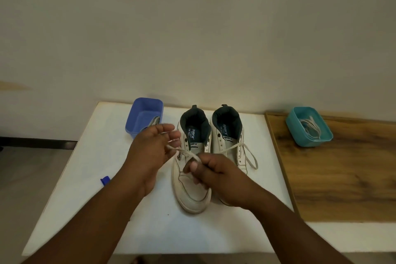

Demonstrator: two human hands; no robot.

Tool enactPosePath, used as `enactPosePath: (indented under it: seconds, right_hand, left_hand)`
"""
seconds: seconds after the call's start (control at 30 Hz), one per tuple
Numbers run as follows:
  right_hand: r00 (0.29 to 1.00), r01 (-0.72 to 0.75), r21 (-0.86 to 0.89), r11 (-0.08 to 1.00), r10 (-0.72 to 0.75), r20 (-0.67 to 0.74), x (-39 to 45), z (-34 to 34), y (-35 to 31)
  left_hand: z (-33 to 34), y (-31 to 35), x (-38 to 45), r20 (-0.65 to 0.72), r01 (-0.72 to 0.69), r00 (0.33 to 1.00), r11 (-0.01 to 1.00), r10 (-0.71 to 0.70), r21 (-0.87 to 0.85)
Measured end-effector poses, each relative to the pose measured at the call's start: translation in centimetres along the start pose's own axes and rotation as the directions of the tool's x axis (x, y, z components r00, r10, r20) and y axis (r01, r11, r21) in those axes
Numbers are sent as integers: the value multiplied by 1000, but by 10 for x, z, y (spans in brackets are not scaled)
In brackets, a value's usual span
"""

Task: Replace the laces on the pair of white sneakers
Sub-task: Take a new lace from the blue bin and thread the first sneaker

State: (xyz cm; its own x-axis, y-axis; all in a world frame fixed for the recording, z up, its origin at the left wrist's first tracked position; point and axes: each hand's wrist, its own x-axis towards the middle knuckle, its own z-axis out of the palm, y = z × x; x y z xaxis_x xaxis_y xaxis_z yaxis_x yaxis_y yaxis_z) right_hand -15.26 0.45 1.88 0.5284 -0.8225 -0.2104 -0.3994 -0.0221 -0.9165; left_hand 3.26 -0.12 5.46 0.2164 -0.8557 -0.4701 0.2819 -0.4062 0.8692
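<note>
Two white sneakers stand side by side on the white table (85, 210), toes toward me: the left sneaker (190, 191) and the right sneaker (227, 135). A white lace (246, 150) runs from the left sneaker's eyelets across the right sneaker and loops down its right side. My right hand (216, 178) pinches this lace over the left sneaker's tongue. My left hand (152, 154) hovers at the left sneaker's side with fingers curled, and one end of the lace passes between its fingertips.
A blue tub (132, 126) at the table's back left holds a lace. A teal tub (308, 137) with more laces sits on the wooden surface (342, 178) to the right. A small blue object (105, 179) lies near the table's left edge.
</note>
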Motion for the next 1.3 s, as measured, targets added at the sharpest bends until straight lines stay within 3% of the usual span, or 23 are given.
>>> enactPosePath:
  seconds: [0.07,0.17,0.33,0.37,0.43,0.5,0.6,0.67,0.73,0.8,0.83,1.07,1.17,1.3]
  right_hand:
    - [997,14,54,998,-9,-79,1,-9,2]
    - [980,31,107,994,-9,-200,3,-14,6]
    - [921,-18,-124,992,-32,-388,9,-12,20]
    - [914,-25,-125,992,-27,-405,9,-12,21]
    - [904,-24,-80,997,-12,-426,8,-11,20]
    - [892,-10,-80,997,-27,-451,6,-11,16]
    - [885,-1,-193,981,-89,-457,4,-9,10]
    - [914,35,-202,979,-113,-390,4,-5,9]
    - [927,76,-190,979,-139,-349,4,-2,10]
    - [919,113,-181,977,-173,-356,6,-3,13]
    - [915,121,-174,977,-178,-361,6,-4,13]
    - [901,96,-97,991,-128,-415,6,-1,11]
    - [868,35,-118,992,-89,-488,8,-1,14]
    - [799,-104,-196,975,-35,-600,11,-5,27]
  left_hand:
    - [-4,-5,4,-17,29,1000,981,-26,192]
    - [-6,-5,4,6,42,999,958,-45,282]
    - [-14,-16,15,15,12,1000,821,-25,571]
    - [-17,-21,19,14,6,1000,749,-20,662]
    - [-24,-28,23,11,-26,999,481,32,876]
    - [-25,-29,17,6,-41,989,228,151,973]
    - [-16,-23,2,115,-139,907,29,405,990]
    - [-7,-26,-1,294,-347,847,40,443,937]
    - [0,-32,3,409,-511,839,263,358,818]
    - [1,-38,9,424,-494,869,480,254,725]
    - [0,-40,12,420,-484,874,520,246,704]
    - [-2,-43,17,435,-483,870,574,231,662]
    - [-2,-44,19,371,-503,863,509,343,698]
    - [3,-45,25,280,-528,785,362,552,768]
